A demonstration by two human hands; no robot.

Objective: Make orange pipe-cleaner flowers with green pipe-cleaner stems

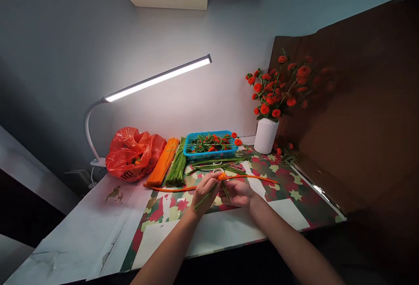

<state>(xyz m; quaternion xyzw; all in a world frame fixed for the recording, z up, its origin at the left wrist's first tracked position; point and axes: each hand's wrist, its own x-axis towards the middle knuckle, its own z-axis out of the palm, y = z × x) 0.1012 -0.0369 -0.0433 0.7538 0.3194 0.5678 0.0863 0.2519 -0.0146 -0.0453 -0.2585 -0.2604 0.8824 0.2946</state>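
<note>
Just below the middle of the view, an orange flower head with green stems is held between my two hands. Long orange strips stretch out from it to the left and to the right. My left hand is closed around the flower's base, with a green stem crossing its palm. The fingers of my right hand pinch the green stems under the flower. Behind my hands lie loose green stems and scissors with pale handles, partly hidden.
A blue basket of flowers stands behind, beside green stems, orange stems and a red plastic bag. At the right stands a white vase of red flowers before a brown board. A lit lamp hangs above.
</note>
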